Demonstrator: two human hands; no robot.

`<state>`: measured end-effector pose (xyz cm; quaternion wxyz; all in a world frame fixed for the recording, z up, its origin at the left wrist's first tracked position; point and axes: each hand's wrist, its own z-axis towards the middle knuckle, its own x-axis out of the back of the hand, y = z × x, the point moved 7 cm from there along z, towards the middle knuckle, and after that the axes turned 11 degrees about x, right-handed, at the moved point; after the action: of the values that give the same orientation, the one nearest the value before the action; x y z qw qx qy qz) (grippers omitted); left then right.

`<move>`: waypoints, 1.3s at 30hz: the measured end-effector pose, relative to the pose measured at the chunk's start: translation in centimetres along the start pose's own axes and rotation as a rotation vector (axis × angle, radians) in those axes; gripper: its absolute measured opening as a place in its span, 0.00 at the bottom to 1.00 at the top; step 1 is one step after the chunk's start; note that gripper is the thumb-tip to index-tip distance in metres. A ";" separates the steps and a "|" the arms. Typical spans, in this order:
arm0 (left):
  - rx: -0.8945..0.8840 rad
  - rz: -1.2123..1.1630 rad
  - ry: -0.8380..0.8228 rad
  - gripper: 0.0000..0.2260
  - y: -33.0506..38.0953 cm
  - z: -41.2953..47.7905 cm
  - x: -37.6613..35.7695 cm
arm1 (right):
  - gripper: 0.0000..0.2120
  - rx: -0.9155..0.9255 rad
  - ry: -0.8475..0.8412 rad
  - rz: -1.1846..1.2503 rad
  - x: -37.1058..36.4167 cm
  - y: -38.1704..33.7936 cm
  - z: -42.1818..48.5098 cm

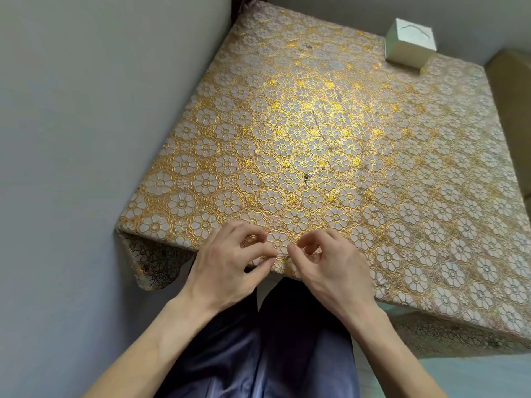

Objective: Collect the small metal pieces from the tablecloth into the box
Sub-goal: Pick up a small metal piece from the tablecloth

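While left hand [227, 262] and right hand [330, 265] curl over the cloth [402, 168], gripping anything or not I cannot tell, I'd nip pieces [307, 176] low, then reach the box [409, 45] far beyond them.

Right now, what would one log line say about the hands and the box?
left hand: fingers curled at near edge, hold unclear | right hand: same | metal piece: on tablecloth, mid-table | box: far corner

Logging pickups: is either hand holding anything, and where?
Cannot tell: left hand and right hand curl fingers over the tablecloth; nothing shows in either grip.
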<state>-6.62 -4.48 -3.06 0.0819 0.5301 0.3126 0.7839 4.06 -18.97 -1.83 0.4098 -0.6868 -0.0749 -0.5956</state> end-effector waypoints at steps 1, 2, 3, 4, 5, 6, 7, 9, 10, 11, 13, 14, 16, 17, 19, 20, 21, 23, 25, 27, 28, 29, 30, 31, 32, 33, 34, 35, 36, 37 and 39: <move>-0.004 -0.005 0.006 0.06 0.0 0.0 0.0 | 0.15 -0.028 -0.010 -0.011 -0.1 0.0 0.1; -0.005 -0.010 0.013 0.07 -0.1 -0.1 0.0 | 0.15 -0.054 -0.019 -0.018 -0.2 0.0 0.3; -0.003 -0.015 0.019 0.07 -0.2 -0.2 0.0 | 0.15 -0.077 -0.032 -0.024 -0.4 0.0 0.4; -0.001 -0.020 0.024 0.07 -0.3 -0.3 -0.1 | 0.15 -0.094 -0.047 -0.035 -0.5 -0.1 0.5; 0.002 -0.021 0.028 0.07 -0.4 -0.3 -0.2 | 0.14 -0.107 -0.067 -0.049 -0.5 -0.2 0.7; 0.005 -0.021 0.030 0.06 -0.5 -0.4 -0.3 | 0.14 -0.115 -0.095 -0.059 -0.7 -0.3 0.9; 0.008 -0.022 0.034 0.06 -0.6 -0.4 -0.4 | 0.13 -0.119 -0.129 -0.072 -0.7 -0.4 1.1; 0.013 -0.033 0.045 0.06 -0.7 -0.5 -0.5 | 0.13 -0.120 -0.209 -0.118 -1.0 -0.7 1.4; 0.012 -0.038 0.049 0.05 -0.7 -0.5 -0.6 | 0.14 -0.110 -0.249 -0.156 -1.1 -1.0 1.5; 0.010 -0.040 0.053 0.06 -0.7 -0.6 -0.6 | 0.14 -0.097 -0.287 -0.195 -1.3 -1.2 1.5; 0.006 -0.040 0.054 0.06 -0.7 -0.6 -0.5 | 0.14 -0.084 -0.339 -0.202 -1.5 -1.5 1.5; 0.004 -0.042 0.051 0.07 -0.6 -0.6 -0.5 | 0.14 -0.084 -0.348 -0.159 -1.5 -1.4 1.5; -0.001 -0.040 0.044 0.07 -0.6 -0.5 -0.5 | 0.13 -0.111 -0.353 0.029 -1.4 -0.9 1.3; -0.002 -0.038 0.041 0.07 -0.6 -0.5 -0.5 | 0.12 -0.148 -0.344 0.168 -1.2 -0.5 1.2; -0.003 -0.035 0.034 0.07 -0.6 -0.4 -0.5 | 0.12 -0.242 -0.318 0.436 -0.8 0.0 0.7; -0.002 -0.032 0.029 0.07 -0.7 -0.4 -0.5 | 0.12 -0.276 -0.309 0.537 -0.8 0.0 0.4; -0.001 -0.029 0.025 0.07 -0.7 -0.4 -0.5 | 0.13 -0.300 -0.292 0.614 -0.7 0.1 0.2; -0.002 -0.024 0.012 0.08 -0.7 -0.4 -0.6 | 0.15 -0.326 -0.242 0.726 -0.6 0.1 -0.1; -0.002 -0.023 0.000 0.09 -0.7 -0.3 -0.6 | 0.17 -0.331 -0.196 0.792 -0.5 0.3 -0.1; -0.001 -0.018 -0.007 0.09 -0.7 -0.2 -0.6 | 0.14 -0.285 -0.169 0.675 -0.2 0.4 0.0; 0.000 -0.016 -0.007 0.09 -0.7 -0.2 -0.6 | 0.11 -0.221 -0.149 0.529 0.1 0.4 0.1; -0.001 -0.015 -0.006 0.09 -0.7 -0.3 -0.5 | 0.09 -0.141 -0.124 0.366 0.6 0.4 0.3; -0.003 -0.014 -0.006 0.09 -0.6 -0.3 -0.5 | 0.08 -0.068 -0.104 0.222 0.9 0.1 0.2; -0.004 -0.013 -0.007 0.09 -0.6 -0.3 -0.5 | 0.07 -0.014 -0.099 0.117 1.0 -0.2 0.1; -0.004 -0.012 -0.007 0.09 -0.6 -0.3 -0.5 | 0.07 0.018 -0.108 0.052 0.9 -0.4 -0.1; -0.003 -0.013 -0.006 0.09 -0.6 -0.3 -0.5 | 0.07 0.040 -0.119 0.015 0.7 -0.6 -0.3; -0.001 -0.014 -0.004 0.09 -0.6 -0.3 -0.5 | 0.07 0.058 -0.125 -0.006 0.5 -0.8 -0.5; 0.002 -0.015 -0.001 0.09 -0.6 -0.3 -0.5 | 0.06 0.074 -0.124 -0.015 0.3 -1.0 -0.6; 0.005 -0.017 0.001 0.09 -0.7 -0.3 -0.5 | 0.05 0.090 -0.115 -0.020 0.2 -1.2 -0.6; 0.008 -0.020 0.004 0.09 -0.7 -0.3 -0.4 | 0.04 0.102 -0.102 -0.020 0.1 -1.2 -0.6; 0.010 -0.026 0.008 0.09 -0.6 -0.3 -0.4 | 0.03 0.116 -0.093 -0.013 -0.2 -1.2 -0.5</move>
<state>-6.81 -4.30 -3.85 0.0885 0.5232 0.3236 0.7834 2.93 -18.43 -1.52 0.4413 -0.6884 -0.1328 -0.5602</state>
